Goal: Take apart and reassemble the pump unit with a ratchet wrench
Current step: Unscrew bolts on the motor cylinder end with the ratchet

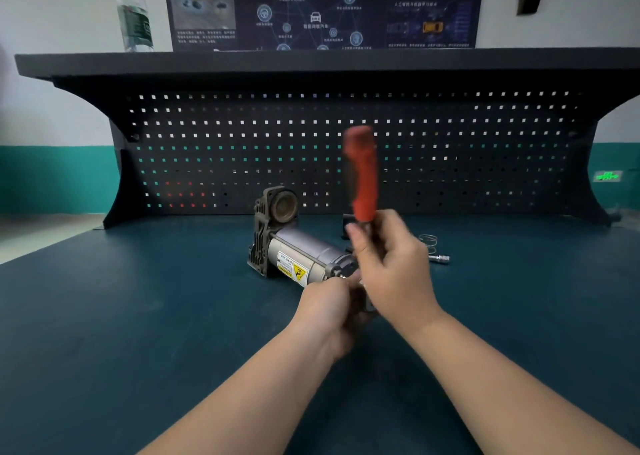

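The pump unit (298,247) lies on the bench (138,316). The right hand (391,264) grips the blurred, upright ratchet wrench (362,177); the left hand (329,302) pinches its lower end. Seating the socket squarely likely helps.

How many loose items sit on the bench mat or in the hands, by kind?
Pump unit: 1
Ratchet wrench, red-handled, in the right hand: 1
Wire spring: 1
Small metal bit: 1
Total: 4
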`<state>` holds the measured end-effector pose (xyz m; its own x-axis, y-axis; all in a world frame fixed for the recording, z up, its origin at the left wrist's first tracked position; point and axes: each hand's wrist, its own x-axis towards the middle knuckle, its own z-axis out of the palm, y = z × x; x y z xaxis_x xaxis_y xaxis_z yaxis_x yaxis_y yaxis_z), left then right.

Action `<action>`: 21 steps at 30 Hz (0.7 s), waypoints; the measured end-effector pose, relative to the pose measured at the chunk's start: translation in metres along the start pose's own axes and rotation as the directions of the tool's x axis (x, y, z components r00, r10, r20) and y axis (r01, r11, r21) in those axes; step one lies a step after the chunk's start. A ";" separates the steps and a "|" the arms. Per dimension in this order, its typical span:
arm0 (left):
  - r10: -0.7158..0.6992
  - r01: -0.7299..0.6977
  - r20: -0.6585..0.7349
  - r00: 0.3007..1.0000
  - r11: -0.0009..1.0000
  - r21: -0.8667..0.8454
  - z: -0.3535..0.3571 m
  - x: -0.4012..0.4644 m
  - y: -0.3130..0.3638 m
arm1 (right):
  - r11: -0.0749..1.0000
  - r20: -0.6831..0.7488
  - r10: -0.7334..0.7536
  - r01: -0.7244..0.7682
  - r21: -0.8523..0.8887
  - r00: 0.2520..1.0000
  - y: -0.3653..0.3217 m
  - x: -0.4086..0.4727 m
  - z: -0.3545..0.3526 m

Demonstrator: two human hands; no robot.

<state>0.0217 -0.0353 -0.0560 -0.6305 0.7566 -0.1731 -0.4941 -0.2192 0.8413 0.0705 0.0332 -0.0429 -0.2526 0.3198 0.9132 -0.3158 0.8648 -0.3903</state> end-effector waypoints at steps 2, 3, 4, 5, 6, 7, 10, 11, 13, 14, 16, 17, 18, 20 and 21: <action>-0.006 0.005 -0.039 0.999 1.000 -0.021 0.002 0.001 0.000 | 0.930 -0.129 0.367 -0.361 0.064 0.921 0.010 0.006 -0.003; -0.005 0.004 -0.050 0.999 1.000 -0.022 0.003 0.002 0.000 | 0.813 -0.162 0.582 -0.566 0.133 0.797 0.018 0.008 -0.005; -0.004 0.003 -0.052 0.999 1.000 -0.021 0.004 0.002 0.000 | 0.623 -0.152 0.780 -0.733 0.272 0.607 0.026 0.010 -0.007; -0.004 0.003 -0.048 0.999 1.000 -0.026 0.004 0.002 0.000 | 0.377 -0.059 0.918 -0.814 0.442 0.392 0.031 0.010 -0.007; -0.005 0.003 -0.046 0.999 0.999 -0.039 0.004 0.002 0.000 | 0.158 0.053 0.972 -0.801 0.577 0.230 0.035 0.008 -0.007; -0.006 0.004 -0.043 0.999 0.999 -0.053 0.004 0.002 0.000 | 0.034 0.123 0.982 -0.768 0.640 0.146 0.037 0.006 -0.006; 0.010 -0.011 -0.041 0.999 0.999 -0.031 0.003 -0.001 0.000 | 0.230 0.036 0.950 -0.772 0.592 0.311 0.034 0.008 -0.003; 0.018 -0.019 -0.041 0.999 1.000 -0.016 0.003 -0.001 0.000 | 0.441 -0.063 0.876 -0.742 0.505 0.478 0.027 0.011 -0.003; 0.019 -0.020 -0.035 0.999 1.000 -0.010 0.002 -0.001 -0.001 | 0.812 -0.136 0.568 -0.527 0.252 0.811 0.012 0.014 -0.007; 0.009 -0.009 -0.026 1.000 1.000 -0.013 0.003 -0.002 -0.001 | 0.914 -0.093 0.391 -0.375 0.154 0.916 0.005 0.012 -0.008; -0.018 0.018 0.001 1.000 1.000 -0.004 0.003 -0.002 0.000 | 0.996 0.029 0.086 -0.086 -0.007 0.996 -0.004 0.005 -0.006; -0.027 0.027 0.007 1.000 1.000 0.006 0.002 -0.002 0.001 | 0.998 0.066 -0.001 0.005 -0.059 0.998 -0.006 0.002 -0.004; -0.032 0.032 0.008 0.999 0.999 0.010 0.002 -0.002 0.001 | 0.997 0.067 -0.018 0.023 -0.078 0.998 -0.005 0.001 -0.002; -0.034 0.034 -0.006 0.999 0.999 -0.001 0.001 -0.001 0.001 | 0.989 -0.034 0.142 -0.143 -0.031 0.989 0.003 0.003 -0.001; -0.031 0.031 -0.019 0.999 1.000 -0.007 0.001 0.000 0.000 | 0.956 -0.101 0.294 -0.295 0.011 0.950 0.007 0.006 -0.002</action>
<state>0.0226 -0.0346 -0.0552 -0.6262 0.7512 -0.2088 -0.5173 -0.1999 0.8321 0.0688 0.0425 -0.0400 -0.2405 0.5976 0.7649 -0.2375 0.7278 -0.6433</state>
